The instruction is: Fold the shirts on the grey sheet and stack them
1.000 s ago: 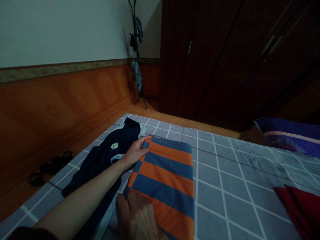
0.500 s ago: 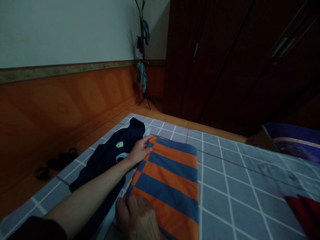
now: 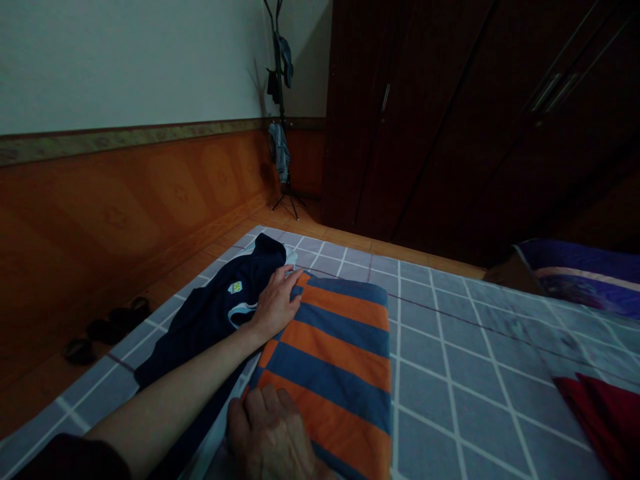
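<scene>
A folded cloth with orange and blue-grey stripes [image 3: 345, 347] lies flat on the bed; its kind is unclear. My left hand [image 3: 275, 300] rests at its far left corner, fingers apart and thumb on the edge. At the near left edge, my right hand [image 3: 275, 433] has its fingers curled down onto the cloth, their tips hidden. Left of the cloth, partly under my left forearm, a dark navy garment [image 3: 205, 320] with a small badge and light trim lies spread out.
The bed has a grey checked sheet [image 3: 435, 380]. Dark red cloth [image 3: 605, 413] lies at the right edge. Beyond stand a coat rack [image 3: 280, 107] and a dark wardrobe [image 3: 425, 133]. Footwear [image 3: 107, 327] sits on the floor at left. A purple bundle [image 3: 590, 277] is at far right.
My left hand's fingers have loosened from the corner of the striped cloth and spread. My right hand stays at the near edge. The whole view has shifted slightly.
</scene>
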`<state>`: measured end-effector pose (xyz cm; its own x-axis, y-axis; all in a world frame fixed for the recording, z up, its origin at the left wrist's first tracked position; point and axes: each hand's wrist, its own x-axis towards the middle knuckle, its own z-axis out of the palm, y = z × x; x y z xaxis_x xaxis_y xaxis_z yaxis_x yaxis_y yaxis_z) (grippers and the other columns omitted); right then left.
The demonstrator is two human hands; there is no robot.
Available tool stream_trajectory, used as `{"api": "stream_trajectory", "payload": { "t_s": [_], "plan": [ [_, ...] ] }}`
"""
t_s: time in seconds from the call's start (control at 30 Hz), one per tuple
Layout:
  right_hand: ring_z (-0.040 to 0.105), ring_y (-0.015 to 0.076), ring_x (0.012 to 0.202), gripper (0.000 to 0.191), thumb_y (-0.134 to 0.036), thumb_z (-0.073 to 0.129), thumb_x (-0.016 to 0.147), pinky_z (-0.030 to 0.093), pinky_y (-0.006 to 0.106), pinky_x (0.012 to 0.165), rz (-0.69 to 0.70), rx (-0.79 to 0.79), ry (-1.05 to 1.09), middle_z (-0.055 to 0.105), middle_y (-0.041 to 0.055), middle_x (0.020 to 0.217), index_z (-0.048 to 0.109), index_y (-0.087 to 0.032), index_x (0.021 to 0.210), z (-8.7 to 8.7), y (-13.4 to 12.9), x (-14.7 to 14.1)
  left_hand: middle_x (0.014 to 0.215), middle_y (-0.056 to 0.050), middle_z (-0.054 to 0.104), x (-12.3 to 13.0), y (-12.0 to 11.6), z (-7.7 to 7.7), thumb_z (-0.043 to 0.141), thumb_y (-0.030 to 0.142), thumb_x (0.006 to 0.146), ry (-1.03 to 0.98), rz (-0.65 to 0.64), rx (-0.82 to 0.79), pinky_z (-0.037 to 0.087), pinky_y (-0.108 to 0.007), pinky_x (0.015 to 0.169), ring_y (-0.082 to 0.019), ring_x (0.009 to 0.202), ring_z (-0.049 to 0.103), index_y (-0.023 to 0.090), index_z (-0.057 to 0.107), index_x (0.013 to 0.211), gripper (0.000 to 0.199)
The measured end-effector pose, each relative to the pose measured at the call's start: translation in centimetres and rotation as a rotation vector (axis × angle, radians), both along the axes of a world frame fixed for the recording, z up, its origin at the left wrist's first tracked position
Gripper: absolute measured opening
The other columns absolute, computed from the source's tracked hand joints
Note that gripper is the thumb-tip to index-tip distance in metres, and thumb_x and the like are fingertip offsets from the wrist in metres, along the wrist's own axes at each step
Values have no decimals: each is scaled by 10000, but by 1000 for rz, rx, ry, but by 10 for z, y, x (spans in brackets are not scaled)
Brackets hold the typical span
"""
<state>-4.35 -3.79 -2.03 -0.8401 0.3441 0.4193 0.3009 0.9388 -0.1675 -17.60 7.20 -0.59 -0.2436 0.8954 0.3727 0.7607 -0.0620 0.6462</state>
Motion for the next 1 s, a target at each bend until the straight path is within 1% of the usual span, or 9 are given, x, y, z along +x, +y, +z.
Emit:
{"api": "stream_trajectory", "payload": {
  "t_s": [0.1, 0.2, 0.27, 0.43, 0.53, 0.67, 0.83, 0.93, 1.0],
  "plan": [
    [514, 164, 573, 39, -169, 584, 808, 440, 291, 478, 135, 40, -6, 559, 6, 666, 553, -159, 787, 7, 5, 2, 1413, -93, 415, 9, -8, 8, 504, 147, 847, 290, -157, 30, 291, -402, 1109, -235, 1311, 366, 190, 458, 1349, 506],
    [506, 141, 574, 111, -223, 592, 831, 428, 266, 469, 265, 21, -11, 559, -5, 665, 556, -150, 756, 12, 8, 7, 1490, -97, 343, 14, -12, 10, 476, 354, 922, 454, -399, -159, 181, -466, 1146, -257, 1396, 234, 187, 403, 1395, 507],
    [504, 133, 562, 122, -244, 597, 830, 417, 260, 451, 285, -1, 1, 558, -14, 674, 556, -158, 756, 12, 6, 10, 1530, -96, 262, 11, -11, 8, 405, 473, 939, 503, -461, -300, 134, -509, 1143, -271, 1421, 160, 198, 327, 1440, 577],
    [537, 176, 634, 79, -206, 604, 784, 473, 299, 541, -32, -65, 50, 550, 8, 711, 529, -187, 802, 2, -6, 10, 1559, -124, 127, 1, -9, -1, 279, 576, 941, 510, -422, -403, 134, -503, 1136, -273, 1434, 46, 188, 193, 1486, 675],
    [534, 197, 673, 113, -215, 614, 760, 475, 315, 549, -25, -85, -25, 562, 35, 754, 531, -176, 826, 8, -5, 11, 1561, -128, 106, 1, -9, -1, 256, 591, 939, 507, -424, -421, 134, -505, 1134, -279, 1433, 30, 191, 165, 1492, 688],
    [521, 193, 675, 96, -217, 573, 785, 468, 315, 553, 72, -87, -85, 577, 44, 778, 548, -153, 851, 41, 3, 22, 1549, -146, 160, 12, -17, 9, 278, 572, 942, 559, -393, -339, 136, -508, 1134, -292, 1430, 69, 162, 204, 1484, 683],
    [562, 201, 833, 118, -183, 512, 813, 496, 326, 700, -11, -274, -79, 619, 70, 920, 574, -156, 910, 80, 18, 57, 1535, -94, 246, 36, -31, 8, 351, 530, 943, 678, -554, -167, 101, -483, 1147, -263, 1425, 145, 215, 217, 1480, 637],
    [565, 234, 1001, 215, -233, 518, 850, 492, 377, 842, -122, -311, -124, 617, 112, 1111, 595, -150, 1033, 70, 23, 92, 1539, -79, 241, 44, -37, 0, 365, 554, 930, 719, -627, -162, 90, -488, 1144, -266, 1425, 143, 242, 225, 1476, 645],
    [461, 309, 1212, 484, -360, 570, 840, 443, 448, 952, -171, -231, -160, 518, 184, 1314, 516, -97, 1243, 48, 21, 118, 1544, -77, 227, 45, -38, -3, 340, 569, 930, 729, -658, -186, 82, -486, 1145, -264, 1427, 130, 246, 242, 1470, 637]
  ]
}}
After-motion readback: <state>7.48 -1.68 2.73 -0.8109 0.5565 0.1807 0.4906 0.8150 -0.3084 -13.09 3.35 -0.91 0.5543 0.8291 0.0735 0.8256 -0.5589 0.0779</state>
